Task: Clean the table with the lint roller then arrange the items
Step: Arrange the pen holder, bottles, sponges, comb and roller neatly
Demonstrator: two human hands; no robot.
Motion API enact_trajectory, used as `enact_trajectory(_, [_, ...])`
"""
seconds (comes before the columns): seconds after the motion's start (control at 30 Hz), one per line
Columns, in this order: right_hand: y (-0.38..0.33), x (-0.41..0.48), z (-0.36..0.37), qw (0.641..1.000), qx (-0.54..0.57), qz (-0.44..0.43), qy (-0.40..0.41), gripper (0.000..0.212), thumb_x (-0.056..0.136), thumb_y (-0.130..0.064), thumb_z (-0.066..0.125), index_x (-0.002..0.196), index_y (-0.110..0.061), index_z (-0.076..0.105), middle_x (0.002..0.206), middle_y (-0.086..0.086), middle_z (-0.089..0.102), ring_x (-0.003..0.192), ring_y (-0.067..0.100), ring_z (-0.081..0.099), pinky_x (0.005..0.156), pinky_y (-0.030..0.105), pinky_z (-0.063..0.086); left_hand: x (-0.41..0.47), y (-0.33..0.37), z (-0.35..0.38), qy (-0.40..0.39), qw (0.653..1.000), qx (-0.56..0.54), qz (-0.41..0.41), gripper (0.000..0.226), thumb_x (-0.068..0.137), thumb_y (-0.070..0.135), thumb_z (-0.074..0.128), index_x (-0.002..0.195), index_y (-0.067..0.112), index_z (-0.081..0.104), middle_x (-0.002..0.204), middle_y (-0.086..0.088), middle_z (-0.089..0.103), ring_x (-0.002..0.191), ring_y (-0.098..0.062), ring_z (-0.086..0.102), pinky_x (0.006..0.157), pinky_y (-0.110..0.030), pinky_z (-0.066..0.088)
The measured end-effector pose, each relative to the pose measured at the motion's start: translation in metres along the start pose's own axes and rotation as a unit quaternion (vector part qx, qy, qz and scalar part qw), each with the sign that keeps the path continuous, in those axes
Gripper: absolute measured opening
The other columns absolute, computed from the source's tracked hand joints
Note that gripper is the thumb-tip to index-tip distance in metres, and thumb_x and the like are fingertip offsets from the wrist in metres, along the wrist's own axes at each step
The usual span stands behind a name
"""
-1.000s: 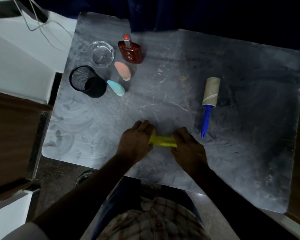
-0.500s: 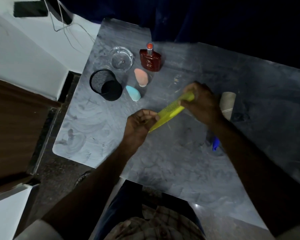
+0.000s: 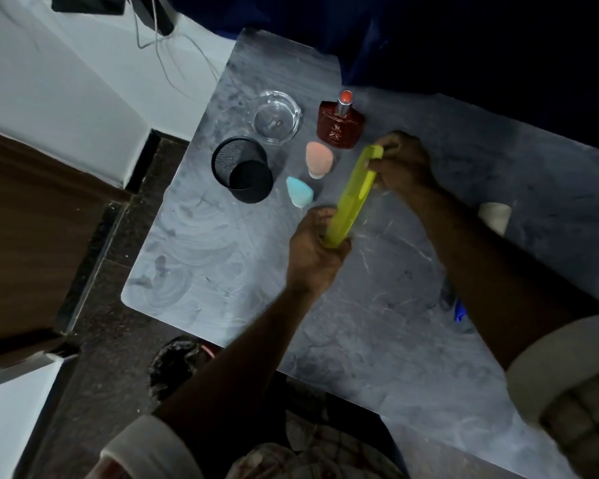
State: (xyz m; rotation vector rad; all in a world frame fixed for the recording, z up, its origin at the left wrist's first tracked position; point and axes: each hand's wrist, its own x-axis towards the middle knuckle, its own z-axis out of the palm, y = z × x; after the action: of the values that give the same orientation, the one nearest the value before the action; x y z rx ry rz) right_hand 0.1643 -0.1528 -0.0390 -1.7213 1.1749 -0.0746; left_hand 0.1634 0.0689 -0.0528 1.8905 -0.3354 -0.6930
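A yellow-green comb [image 3: 352,197] is held by both ends above the grey marble table [image 3: 194,257]. My left hand [image 3: 313,250] grips its near end and my right hand [image 3: 403,164] grips its far end. The comb points toward the red perfume bottle [image 3: 339,127]. The lint roller lies to the right, mostly hidden behind my right forearm: its paper roll [image 3: 495,216] and the tip of its blue handle [image 3: 460,311] show.
At the table's far left stand a black mesh cup [image 3: 242,174], a clear glass ashtray [image 3: 277,117], a peach sponge [image 3: 319,160] and a light blue sponge [image 3: 300,195]. The table's left edge drops to a dark floor. A dark blue curtain hangs behind.
Both hands lifted the comb from the near edge and carried it up and left toward the group of items. It has turned from lying crosswise to pointing away from me.
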Motion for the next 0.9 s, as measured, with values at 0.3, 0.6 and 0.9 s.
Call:
enact_trajectory(0.3, [-0.009, 0.017, 0.005, 0.979, -0.195, -0.047, 0.041, 0.033, 0.082, -0.015, 0.079, 0.111, -0.003, 0.069, 0.115, 0.022, 0.072, 0.107, 0.035, 0.07, 0.092, 0.049, 0.058, 0.007, -0.006, -0.008, -0.054, 0.961, 0.242, 0.119, 0.056, 0.098, 0.029, 0.071, 0.151, 0.02, 0.055, 0.149, -0.004, 0.058, 0.114, -0.028, 0.071, 0.091, -0.039, 0.059])
enact_trajectory(0.6, [-0.01, 0.014, 0.003, 0.957, -0.271, -0.07, 0.072, 0.035, 0.088, -0.022, 0.072, 0.12, -0.01, 0.064, 0.13, 0.019, 0.06, 0.121, 0.034, 0.059, 0.101, 0.041, 0.051, 0.005, -0.011, -0.001, -0.083, 0.932, 0.33, 0.123, 0.058, 0.108, 0.031, 0.055, 0.164, 0.024, 0.04, 0.174, 0.007, 0.033, 0.107, -0.027, 0.075, 0.085, -0.045, 0.064])
enact_trajectory(0.9, [-0.007, 0.008, 0.005, 0.943, -0.304, -0.098, 0.089, 0.037, 0.092, -0.023, 0.069, 0.127, -0.014, 0.062, 0.135, 0.02, 0.053, 0.123, 0.037, 0.057, 0.103, 0.04, 0.048, 0.003, -0.01, 0.004, -0.063, 0.922, 0.358, 0.135, 0.056, 0.109, 0.032, 0.051, 0.164, 0.023, 0.041, 0.174, 0.016, 0.032, 0.099, -0.025, 0.076, 0.079, -0.04, 0.064])
